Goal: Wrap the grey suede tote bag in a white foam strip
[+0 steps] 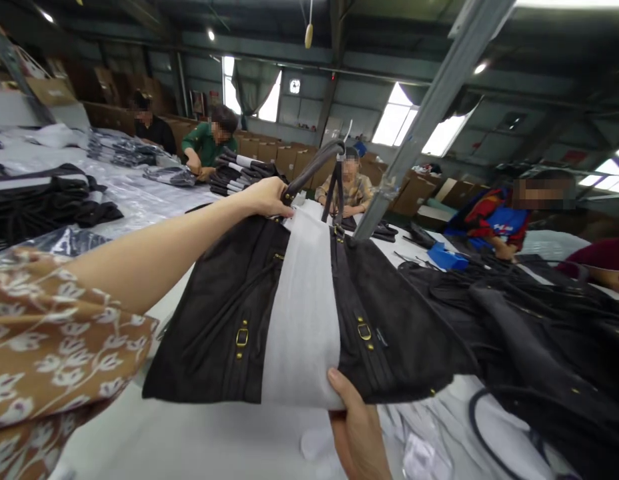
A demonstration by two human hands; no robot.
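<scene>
A brown sleeve with white printed flowers (pixel 64 353) is filling the near left corner, and from it the left hand (pixel 267 199) is reaching to the top edge of a dark, soft, wide-bottomed bag with brass-coloured buckles (pixel 404 313). That grip is closing on the bag's edge beside the base of a dark, narrow looped handle (pixel 309 170). The right hand (pixel 357 427) is pressing its thumb over the lower edge of a wide white band of soft sheet (pixel 302 320), its grip clamping band and bag together. The bag is hanging open-faced between the hands, above the pale bench (pixel 189 440). If the lower thumb were easing off, I'm guessing the band would be sliding or creasing; if the upper fingers were slipping, the limp top would be sagging. The bag is hiding its own back, so I can't tell how the band is fastening there, and the right fingers are mostly disappearing underneath. The frame is cutting off the right wrist.
</scene>
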